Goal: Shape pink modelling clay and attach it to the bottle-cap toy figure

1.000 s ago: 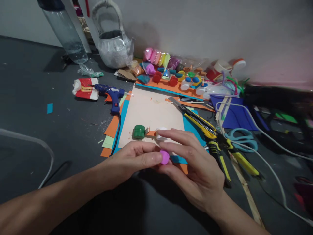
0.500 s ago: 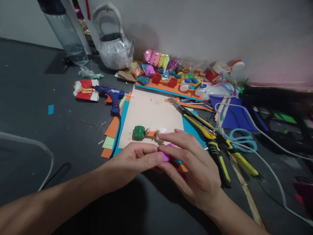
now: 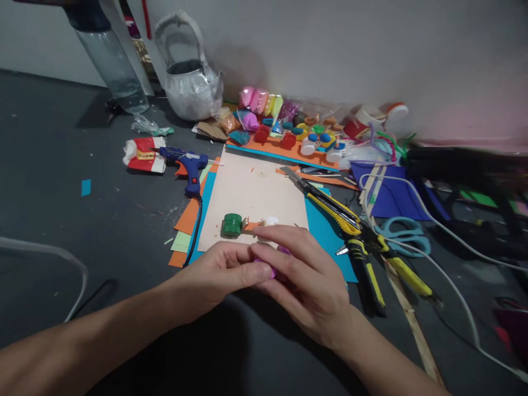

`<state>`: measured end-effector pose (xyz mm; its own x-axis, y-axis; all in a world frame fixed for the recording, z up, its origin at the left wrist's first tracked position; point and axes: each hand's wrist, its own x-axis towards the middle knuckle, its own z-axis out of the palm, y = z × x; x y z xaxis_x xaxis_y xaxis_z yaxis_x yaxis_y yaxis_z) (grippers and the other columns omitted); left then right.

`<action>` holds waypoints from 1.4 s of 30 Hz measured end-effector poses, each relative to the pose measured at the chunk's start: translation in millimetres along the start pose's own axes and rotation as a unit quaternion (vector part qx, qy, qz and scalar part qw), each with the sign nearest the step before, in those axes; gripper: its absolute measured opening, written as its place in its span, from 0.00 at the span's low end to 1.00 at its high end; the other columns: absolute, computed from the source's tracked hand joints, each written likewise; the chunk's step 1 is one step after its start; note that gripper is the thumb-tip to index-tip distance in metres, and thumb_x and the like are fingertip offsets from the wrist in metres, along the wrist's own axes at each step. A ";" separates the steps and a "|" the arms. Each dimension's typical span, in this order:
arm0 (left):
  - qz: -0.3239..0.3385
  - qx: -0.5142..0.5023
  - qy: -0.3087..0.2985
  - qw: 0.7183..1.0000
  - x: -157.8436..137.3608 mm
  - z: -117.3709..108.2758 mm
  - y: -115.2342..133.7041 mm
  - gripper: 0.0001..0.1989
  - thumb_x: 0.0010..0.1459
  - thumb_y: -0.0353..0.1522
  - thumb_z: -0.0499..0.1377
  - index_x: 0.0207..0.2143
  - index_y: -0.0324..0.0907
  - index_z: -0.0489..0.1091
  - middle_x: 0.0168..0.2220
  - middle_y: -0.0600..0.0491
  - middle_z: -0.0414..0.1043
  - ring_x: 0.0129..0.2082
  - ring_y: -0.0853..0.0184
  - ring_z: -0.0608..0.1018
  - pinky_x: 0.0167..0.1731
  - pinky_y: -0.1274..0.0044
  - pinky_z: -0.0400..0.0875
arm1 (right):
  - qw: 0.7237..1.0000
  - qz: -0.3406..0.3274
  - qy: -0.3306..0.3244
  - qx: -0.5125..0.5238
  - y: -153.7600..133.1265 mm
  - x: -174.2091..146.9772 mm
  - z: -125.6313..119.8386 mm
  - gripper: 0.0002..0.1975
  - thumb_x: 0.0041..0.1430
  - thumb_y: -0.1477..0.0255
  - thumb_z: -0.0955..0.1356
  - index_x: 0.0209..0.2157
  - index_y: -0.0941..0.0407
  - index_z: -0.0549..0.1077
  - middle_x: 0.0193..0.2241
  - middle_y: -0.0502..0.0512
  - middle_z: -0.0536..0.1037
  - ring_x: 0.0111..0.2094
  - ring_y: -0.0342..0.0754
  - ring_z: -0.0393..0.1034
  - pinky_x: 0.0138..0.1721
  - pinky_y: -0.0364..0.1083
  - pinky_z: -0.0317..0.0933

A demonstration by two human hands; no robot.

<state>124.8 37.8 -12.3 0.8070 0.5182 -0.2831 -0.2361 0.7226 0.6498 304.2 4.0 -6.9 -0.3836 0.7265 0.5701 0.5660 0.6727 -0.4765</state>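
My left hand [image 3: 223, 273] and my right hand [image 3: 313, 280] meet over the near edge of the paper stack. Between their fingertips is a small lump of purple clay [image 3: 273, 271], mostly covered by the fingers. The left thumb presses on it from one side; the right fingers curl over it from the other. Just beyond the hands, on a cream sheet [image 3: 251, 190], lie a green bottle cap [image 3: 231, 225] and a white cap [image 3: 270, 221] with an orange strip [image 3: 249, 226] between them. My right fingers partly hide the white cap.
A blue glue gun [image 3: 192, 168] lies left of the sheet. On the right are a yellow utility knife [image 3: 330, 206], pliers [image 3: 367, 280] and blue scissors [image 3: 406, 239]. Behind stand a kettle [image 3: 192, 91], a water bottle [image 3: 113, 69] and several bagged clay pieces [image 3: 259, 101]. White cables cross both sides.
My right hand has shifted left and closed more over the purple clay, showing less of it. The blue paper at the right is less covered. The view has moved slightly.
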 end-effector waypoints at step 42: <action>0.009 0.025 0.004 1.000 -0.6 -3.6 0.2 0.08 0.56 0.36 0.67 0.32 0.40 0.80 0.32 0.51 0.82 0.35 0.68 0.80 0.44 0.76 0.70 | 0.999 -0.028 0.008 -0.042 -4.4 -3.0 4.6 0.19 0.62 0.77 0.67 0.55 0.59 0.71 0.51 0.66 0.78 0.54 0.56 0.72 0.52 0.58 0.71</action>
<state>122.3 39.2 -14.6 0.7988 0.5347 -0.2756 -0.2235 0.6891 0.6893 299.4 -0.5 -9.6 -0.4045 0.6854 0.6054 0.6030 0.6976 -0.3869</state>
